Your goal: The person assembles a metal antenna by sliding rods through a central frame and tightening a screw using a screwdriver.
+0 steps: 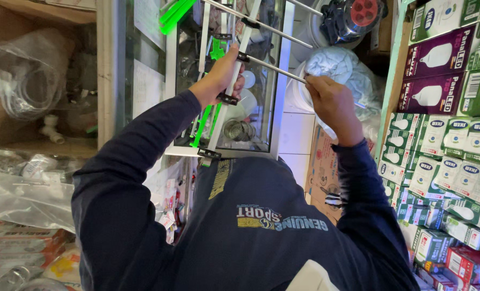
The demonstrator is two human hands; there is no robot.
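Note:
I hold a TV antenna with a long white boom (249,33), thin metal cross rods and green plastic parts (203,126), over a glass display case. My left hand (220,77) is closed around the boom near its middle, by a black clamp. My right hand (330,101) pinches the outer end of one metal rod (275,69) that sticks out to the right from the boom. More rods cross the boom higher up. The boom's lower end reaches the case's near edge, just in front of my dark blue sweatshirt.
The glass case (281,116) has a metal frame and small items inside. Stacked light-bulb boxes (444,151) fill shelves at right. A pale plastic bag (343,69) and a cable reel (353,16) lie beyond. At left are a cardboard box with bagged fittings (30,70) and packets (19,242).

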